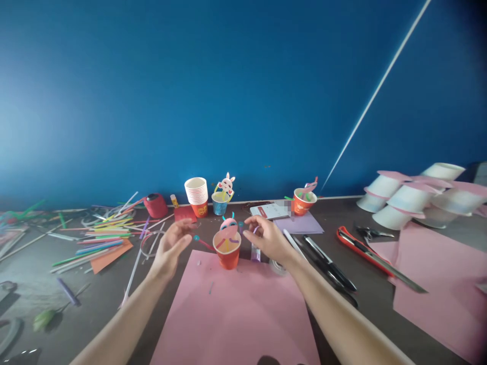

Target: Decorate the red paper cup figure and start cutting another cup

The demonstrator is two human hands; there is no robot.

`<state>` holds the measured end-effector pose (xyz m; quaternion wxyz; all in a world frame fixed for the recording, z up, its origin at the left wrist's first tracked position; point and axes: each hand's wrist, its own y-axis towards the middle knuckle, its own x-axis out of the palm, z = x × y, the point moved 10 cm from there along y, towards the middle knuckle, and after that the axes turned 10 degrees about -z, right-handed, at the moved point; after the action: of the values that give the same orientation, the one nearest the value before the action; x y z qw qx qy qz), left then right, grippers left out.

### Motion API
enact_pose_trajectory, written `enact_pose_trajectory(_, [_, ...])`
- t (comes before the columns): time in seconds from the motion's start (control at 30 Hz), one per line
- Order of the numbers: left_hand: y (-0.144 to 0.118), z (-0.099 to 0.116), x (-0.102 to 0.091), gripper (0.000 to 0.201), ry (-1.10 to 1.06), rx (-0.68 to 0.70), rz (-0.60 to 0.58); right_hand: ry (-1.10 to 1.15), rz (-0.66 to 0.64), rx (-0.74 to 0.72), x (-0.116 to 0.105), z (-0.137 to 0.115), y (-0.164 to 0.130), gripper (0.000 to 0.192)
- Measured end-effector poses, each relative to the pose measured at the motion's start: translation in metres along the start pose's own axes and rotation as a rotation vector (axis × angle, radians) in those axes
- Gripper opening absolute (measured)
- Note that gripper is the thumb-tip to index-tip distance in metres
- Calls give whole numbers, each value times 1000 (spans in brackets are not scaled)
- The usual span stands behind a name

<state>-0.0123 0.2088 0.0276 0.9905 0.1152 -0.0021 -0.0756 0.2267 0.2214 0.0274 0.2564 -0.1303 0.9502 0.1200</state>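
Open grips flanking orange cup [227, 252]

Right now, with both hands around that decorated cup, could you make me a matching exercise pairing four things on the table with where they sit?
Things:
1. decorated orange cup
2. stack of paper cups
3. loose drinking straws
4. utility knife

Places:
A. right of the right hand
B. between both hands, on the pink sheet
C. far left of the left hand
D. by the blue wall

Pairs: 1-B, 2-D, 3-C, 4-A

The orange cup [227, 253] looks like matt paper, the pink sheet [236, 314] is smooth matt paper, and the straws [102, 238] are glossy plastic.
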Motion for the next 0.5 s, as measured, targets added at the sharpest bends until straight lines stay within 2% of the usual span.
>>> enact_pose_trajectory(0.13, [-12,-28,11,45,-24,-155,-51,60,98,45,-9,-2,-12,28])
enact_pose_trajectory(0.23, [-15,-43,20,44,-51,-233,-73,145,37,95,2,5,-17,52])
enact_pose_trajectory(0.3, [-17,-46,29,45,-43,-235,-118,210,-64,112,17,11,-17,69])
enact_pose_trajectory(0.37, [-19,-44,39,49,-28,-191,-179,258,-142,115,31,14,-18,77])
enact_pose_trajectory(0.5, [-24,-43,58,68,1,-149,-228,359,-179,99,47,14,-19,71])
